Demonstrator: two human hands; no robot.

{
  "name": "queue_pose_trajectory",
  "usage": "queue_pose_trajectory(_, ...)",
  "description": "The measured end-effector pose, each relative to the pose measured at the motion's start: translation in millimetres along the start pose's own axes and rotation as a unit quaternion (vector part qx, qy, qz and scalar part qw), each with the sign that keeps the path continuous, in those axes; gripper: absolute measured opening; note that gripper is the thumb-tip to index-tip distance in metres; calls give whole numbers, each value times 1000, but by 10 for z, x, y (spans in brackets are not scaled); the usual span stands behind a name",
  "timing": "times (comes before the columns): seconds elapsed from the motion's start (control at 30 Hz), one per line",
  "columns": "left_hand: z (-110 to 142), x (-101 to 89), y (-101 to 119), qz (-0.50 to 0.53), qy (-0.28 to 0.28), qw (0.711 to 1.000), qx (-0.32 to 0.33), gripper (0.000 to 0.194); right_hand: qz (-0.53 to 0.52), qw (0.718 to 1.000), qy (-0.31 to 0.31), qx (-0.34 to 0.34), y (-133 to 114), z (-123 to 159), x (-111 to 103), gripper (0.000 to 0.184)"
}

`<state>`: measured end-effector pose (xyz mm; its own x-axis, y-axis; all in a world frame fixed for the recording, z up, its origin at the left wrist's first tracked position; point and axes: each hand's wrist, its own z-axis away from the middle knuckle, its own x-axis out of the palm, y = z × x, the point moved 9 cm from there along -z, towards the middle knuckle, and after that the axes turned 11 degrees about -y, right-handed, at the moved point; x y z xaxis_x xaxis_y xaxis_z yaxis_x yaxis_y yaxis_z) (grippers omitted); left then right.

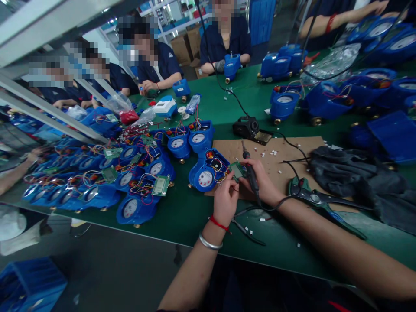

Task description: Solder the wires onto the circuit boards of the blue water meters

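Observation:
My left hand (226, 196) is closed, its fingertips pinching the lower left edge of a small green circuit board (238, 170) with a display. Wires run from that side of the board into a blue water meter (202, 178) with a white dial, which sits just left of it with its lid open. In my right hand (262, 181) is a soldering iron (251, 178), its tip pointing up and away from the board. Fingers of the right hand also reach the board's right side; whether they grip it is hidden behind the iron.
Cardboard (286, 151) lies under the work, dotted with small white connectors. A soldering iron stand (248, 128) is behind it. Large cutters (315, 198), a dark cloth (354, 173) and pliers (248, 232) lie nearby. Wired meters (131, 208) crowd the left. Co-workers (157, 65) sit opposite.

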<state>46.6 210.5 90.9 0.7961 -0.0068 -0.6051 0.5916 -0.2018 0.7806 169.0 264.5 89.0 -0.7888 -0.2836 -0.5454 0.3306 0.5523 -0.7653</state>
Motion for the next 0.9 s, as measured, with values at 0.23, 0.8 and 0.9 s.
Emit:
queue_pose_trajectory(0.23,-15,12,-24,-14,-7,1000,22,11,-23,1000,-9,-5,156,28,-9,44)
queue_pose_trajectory(0.8,-8,-19,16,-47,87,993,60,9,-37,999,-26,-4,200,-14,-8,37)
queue_pose_trajectory(0.9,-12,-21,14,-46,89,994,52,6,-28,999,-27,-3,188,-12,-20,37)
